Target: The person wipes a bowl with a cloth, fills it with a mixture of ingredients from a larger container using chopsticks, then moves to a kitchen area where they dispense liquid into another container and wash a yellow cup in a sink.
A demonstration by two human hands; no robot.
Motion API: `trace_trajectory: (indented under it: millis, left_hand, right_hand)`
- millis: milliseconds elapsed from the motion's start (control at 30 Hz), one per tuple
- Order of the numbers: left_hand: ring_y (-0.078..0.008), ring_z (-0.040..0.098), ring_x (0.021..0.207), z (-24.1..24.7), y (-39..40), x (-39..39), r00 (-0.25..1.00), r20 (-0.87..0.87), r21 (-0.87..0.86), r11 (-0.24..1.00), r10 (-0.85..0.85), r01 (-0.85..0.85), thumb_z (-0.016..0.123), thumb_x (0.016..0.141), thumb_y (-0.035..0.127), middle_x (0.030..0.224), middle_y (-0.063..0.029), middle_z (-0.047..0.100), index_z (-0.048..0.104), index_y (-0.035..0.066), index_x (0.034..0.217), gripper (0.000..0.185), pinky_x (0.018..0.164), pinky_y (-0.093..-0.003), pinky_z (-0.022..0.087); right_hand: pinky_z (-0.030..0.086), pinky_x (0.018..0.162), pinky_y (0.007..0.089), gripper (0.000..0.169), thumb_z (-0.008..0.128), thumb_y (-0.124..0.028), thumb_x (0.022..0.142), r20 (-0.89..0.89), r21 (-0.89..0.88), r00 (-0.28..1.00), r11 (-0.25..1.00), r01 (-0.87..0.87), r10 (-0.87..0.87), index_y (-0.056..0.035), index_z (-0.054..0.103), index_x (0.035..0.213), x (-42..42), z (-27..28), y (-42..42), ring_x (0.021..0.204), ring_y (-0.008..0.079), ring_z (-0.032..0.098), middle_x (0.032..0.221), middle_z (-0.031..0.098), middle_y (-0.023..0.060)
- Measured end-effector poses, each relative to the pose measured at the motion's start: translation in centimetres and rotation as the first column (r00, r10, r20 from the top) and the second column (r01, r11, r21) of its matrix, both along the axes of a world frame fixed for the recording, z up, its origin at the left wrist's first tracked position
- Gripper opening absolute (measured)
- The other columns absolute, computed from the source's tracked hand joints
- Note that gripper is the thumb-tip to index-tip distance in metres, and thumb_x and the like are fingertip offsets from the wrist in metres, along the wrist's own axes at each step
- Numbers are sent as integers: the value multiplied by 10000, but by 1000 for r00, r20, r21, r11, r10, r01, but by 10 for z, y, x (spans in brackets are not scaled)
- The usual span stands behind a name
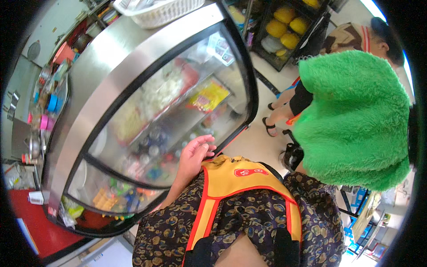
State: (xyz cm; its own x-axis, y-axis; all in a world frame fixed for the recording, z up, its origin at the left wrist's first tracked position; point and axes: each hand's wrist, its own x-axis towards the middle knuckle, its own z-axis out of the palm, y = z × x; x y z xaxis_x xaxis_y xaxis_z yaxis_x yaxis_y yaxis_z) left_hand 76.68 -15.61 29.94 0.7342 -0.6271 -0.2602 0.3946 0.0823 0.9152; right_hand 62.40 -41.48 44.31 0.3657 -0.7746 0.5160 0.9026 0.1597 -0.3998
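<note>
My left hand (196,155) hangs in front of a curved glass display case (103,70), its fingers loosely bent and slightly apart with nothing in them. A fluffy green cloth (353,120) fills the right side, raised close to the camera. My right arm runs up behind this cloth, which hides the right hand. Through the hazy glass, a yellow packet (210,96), a pale shredded-looking food (163,86) and several bottle tops (153,143) show. I wear a yellow apron (247,180) with red edging over a patterned top.
A white plastic basket (160,13) stands on the steel top of the case. Behind the case is a counter crowded with bottles (53,103). A black rack (283,30) holds yellow round items. Another person (347,38) is beyond the cloth. Blue stools (358,200) stand at lower right.
</note>
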Motion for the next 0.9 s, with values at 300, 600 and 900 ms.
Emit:
trace_trajectory:
  millis: [300,600,900]
  left_hand:
    - [-347,341,1357,133,-139,77,885,463,-298,949,48,105,526,918,493,1508,-184,271,130,86,1510,820,1081,-483,310]
    - [-384,348,1338,224,-247,152,169,984,17,925,51,-381,487,933,403,1421,-263,366,426,-66,1335,620,1114,-469,235]
    - [-321,649,902,182,-279,176,226,974,56,939,23,-338,640,787,43,1067,-180,648,665,-21,1010,233,808,-392,543]
  right_hand:
    - [389,1034,487,566,450,-434,960,-88,48,992,995,-85,89,-57,412,1381,102,-9,-137,1230,340,470,1386,456,140]
    - [401,1022,476,553,459,-418,959,-14,55,943,942,-331,332,-54,419,1373,270,12,-281,1215,330,481,1369,471,139]
    - [413,1009,465,540,467,-402,957,-42,-8,916,916,-401,400,-51,426,1364,358,17,-325,1199,321,493,1352,485,137]
